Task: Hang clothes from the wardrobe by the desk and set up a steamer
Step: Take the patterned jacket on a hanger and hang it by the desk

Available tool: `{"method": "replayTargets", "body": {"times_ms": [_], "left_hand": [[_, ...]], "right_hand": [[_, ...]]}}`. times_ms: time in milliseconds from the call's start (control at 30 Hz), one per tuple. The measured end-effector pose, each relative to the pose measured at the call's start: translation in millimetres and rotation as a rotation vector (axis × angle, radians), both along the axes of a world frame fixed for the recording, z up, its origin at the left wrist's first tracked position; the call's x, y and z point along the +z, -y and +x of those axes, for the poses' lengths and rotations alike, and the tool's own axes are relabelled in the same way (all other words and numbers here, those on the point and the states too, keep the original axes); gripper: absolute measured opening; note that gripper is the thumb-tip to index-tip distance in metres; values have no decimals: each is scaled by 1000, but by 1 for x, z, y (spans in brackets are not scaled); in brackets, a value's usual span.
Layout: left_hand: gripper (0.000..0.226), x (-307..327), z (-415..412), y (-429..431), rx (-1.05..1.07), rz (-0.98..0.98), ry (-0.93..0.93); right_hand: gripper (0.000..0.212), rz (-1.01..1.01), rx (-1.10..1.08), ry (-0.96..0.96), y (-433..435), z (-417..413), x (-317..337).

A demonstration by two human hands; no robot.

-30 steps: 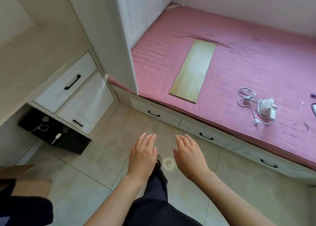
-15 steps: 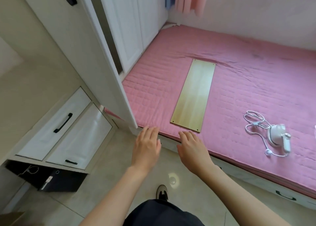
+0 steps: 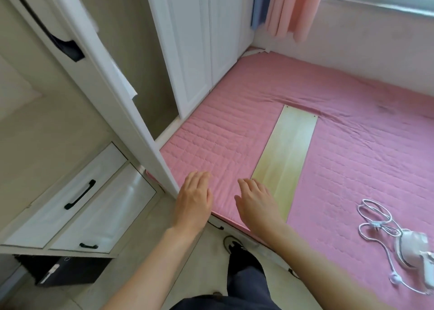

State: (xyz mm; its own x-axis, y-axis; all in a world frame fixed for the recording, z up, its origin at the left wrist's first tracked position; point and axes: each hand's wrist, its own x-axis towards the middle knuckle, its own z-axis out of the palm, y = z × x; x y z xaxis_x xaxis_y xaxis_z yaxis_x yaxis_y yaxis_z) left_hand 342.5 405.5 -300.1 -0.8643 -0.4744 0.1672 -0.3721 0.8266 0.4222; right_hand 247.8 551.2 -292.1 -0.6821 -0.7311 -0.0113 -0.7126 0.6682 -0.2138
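Observation:
A white wardrobe (image 3: 195, 51) stands at the upper centre with one door (image 3: 98, 79) swung open towards me; the inside I can see looks bare. My left hand (image 3: 193, 203) hovers palm down by the door's lower corner, fingers apart, holding nothing. My right hand (image 3: 254, 200) hovers beside it over the near edge of the pink bed (image 3: 352, 131), also holding nothing. A small white steamer (image 3: 412, 251) with its coiled white cord (image 3: 375, 225) lies on the bed at the lower right. No clothes are visible.
A pale wooden board (image 3: 286, 159) lies on the bed just past my right hand. White drawers with black handles (image 3: 79, 194) sit under the desk at left, above a black box (image 3: 68, 271). Pink and blue curtains (image 3: 286, 9) hang at the top. My foot (image 3: 234, 246) is on the tiled floor.
The view has tilted up and moved towards the wardrobe, bringing the open door and curtains into sight. Both hands rose from over the floor to the bed's edge.

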Motion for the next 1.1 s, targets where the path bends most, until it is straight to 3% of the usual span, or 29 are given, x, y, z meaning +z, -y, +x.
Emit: {"method": "replayTargets", "body": {"times_ms": [233,433,600,933,1100], "left_hand": [[42,19,-79,44,213,-15,27],[39,48,-135,93,420,-78,-50],[37,75,-169,148,600,-147,-101],[31,142,-190,248,830,-326,-175],[33,174,-197,304,1109,-243,-378]], "right_hand": [[40,-17,185,-9,64,-98,23],[33,-102,335,-31,123,-168,51],[39,-139,489,-77,189,-217,81],[43,-214,712,-85,327,-260,144],[41,-279,771,-28,403,-261,187]]}}
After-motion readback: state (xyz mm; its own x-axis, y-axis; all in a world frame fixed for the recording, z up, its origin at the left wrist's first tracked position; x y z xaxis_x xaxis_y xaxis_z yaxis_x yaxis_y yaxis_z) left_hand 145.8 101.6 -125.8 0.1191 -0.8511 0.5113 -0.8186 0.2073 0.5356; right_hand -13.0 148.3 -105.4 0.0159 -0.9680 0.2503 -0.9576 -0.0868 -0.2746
